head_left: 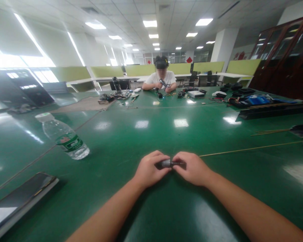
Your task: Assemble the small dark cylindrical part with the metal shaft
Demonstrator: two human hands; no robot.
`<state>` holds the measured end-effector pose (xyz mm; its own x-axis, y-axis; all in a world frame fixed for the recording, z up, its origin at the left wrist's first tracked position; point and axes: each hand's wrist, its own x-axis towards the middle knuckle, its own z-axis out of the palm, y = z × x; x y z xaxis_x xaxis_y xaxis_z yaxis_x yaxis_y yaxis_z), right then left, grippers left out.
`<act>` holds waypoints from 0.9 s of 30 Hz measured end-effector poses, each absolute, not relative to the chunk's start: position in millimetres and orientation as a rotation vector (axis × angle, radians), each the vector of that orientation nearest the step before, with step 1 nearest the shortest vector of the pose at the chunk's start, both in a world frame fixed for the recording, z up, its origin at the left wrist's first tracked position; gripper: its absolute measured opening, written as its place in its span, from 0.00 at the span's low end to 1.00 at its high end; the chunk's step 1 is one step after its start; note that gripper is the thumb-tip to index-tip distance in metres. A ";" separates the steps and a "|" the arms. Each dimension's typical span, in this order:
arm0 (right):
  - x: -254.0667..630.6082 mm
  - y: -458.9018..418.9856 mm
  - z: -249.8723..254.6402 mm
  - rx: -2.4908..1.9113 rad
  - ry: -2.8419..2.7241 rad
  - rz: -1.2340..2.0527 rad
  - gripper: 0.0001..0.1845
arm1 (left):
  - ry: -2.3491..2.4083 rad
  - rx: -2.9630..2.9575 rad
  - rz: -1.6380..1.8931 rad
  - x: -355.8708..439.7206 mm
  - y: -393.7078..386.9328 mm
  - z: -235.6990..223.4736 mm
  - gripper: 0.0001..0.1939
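Glossy green worktop [116,141]. Left hand [148,170] grips silver cylinder [166,163]; right hand [194,169] pinches dark shaft [175,163]. Likely fitting or separating; next move needs steady alignment.

Beyond the green table [121,136] stand lime partitions [208,66]; bright windows [7,61] to its left, a wooden cabinet [285,57] to its right, ceiling lights [149,24] above.
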<state>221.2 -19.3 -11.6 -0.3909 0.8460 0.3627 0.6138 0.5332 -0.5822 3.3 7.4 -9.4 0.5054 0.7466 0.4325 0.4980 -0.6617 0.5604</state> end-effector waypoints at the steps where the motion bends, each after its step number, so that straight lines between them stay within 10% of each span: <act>1: 221.3 -19.4 -11.5 -1.178 -2.137 0.475 0.07 | 1.037 2.385 0.944 3.4 7.1 -8.9 0.13; 27: 225.1 -14.7 -10.5 -1.276 -2.077 0.394 0.04 | 1.050 2.388 1.012 1.9 10.4 -7.3 0.13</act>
